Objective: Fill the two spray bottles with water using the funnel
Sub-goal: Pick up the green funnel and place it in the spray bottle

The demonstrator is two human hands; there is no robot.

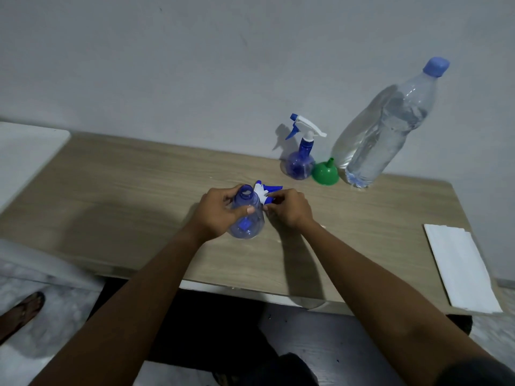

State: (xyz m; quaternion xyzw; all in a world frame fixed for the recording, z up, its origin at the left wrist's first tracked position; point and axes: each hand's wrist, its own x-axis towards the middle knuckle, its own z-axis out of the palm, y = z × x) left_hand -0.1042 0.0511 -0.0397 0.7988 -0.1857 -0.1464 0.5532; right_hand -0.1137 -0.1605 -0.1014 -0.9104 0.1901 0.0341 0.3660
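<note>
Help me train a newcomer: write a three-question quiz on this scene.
1. True or false: the funnel sits in a bottle's neck.
2. The right hand holds: A the funnel, B a sprayer head, C a cloth.
3. Fill in: the cap of the water bottle is ___.
Key: 1 false, it stands upturned on the table; 2 B; 3 on.

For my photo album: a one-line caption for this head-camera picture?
Left hand grips the open spray bottle; right hand holds its trigger head, green funnel nearby.
</note>
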